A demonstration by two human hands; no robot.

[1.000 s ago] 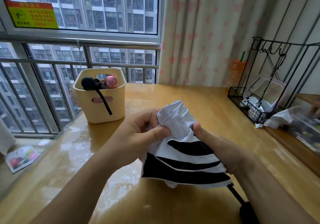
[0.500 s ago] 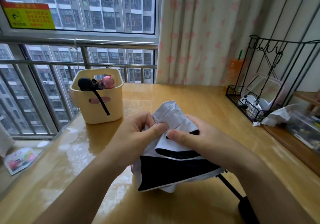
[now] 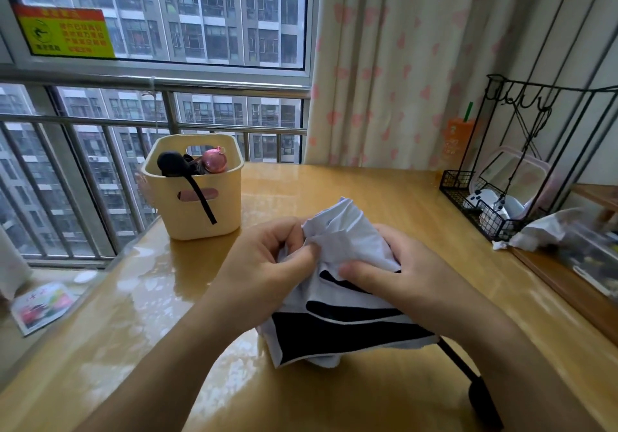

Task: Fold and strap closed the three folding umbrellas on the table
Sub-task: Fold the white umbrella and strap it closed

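Note:
I hold a white folding umbrella (image 3: 337,318) with black stripes just above the wooden table (image 3: 140,314). My left hand (image 3: 264,264) pinches a bunch of its white canopy near the tip. My right hand (image 3: 401,281) wraps round the canopy from the right, thumb across the front. Its black handle (image 3: 481,401) pokes out lower right under my right forearm. Two more umbrellas stand in a cream basket (image 3: 197,211): a black one (image 3: 174,164) whose strap hangs over the rim, and a pink one (image 3: 214,161).
A black wire rack (image 3: 501,217) with small items stands at the right, with crumpled white plastic (image 3: 541,231) beside it. A window railing runs along the left table edge, and a curtain hangs behind. A printed card (image 3: 43,304) lies on the sill at left.
My right hand moved in from the umbrella's right side and now wraps over the canopy with the thumb across the front. The fabric is gathered tighter. My left hand kept its pinch.

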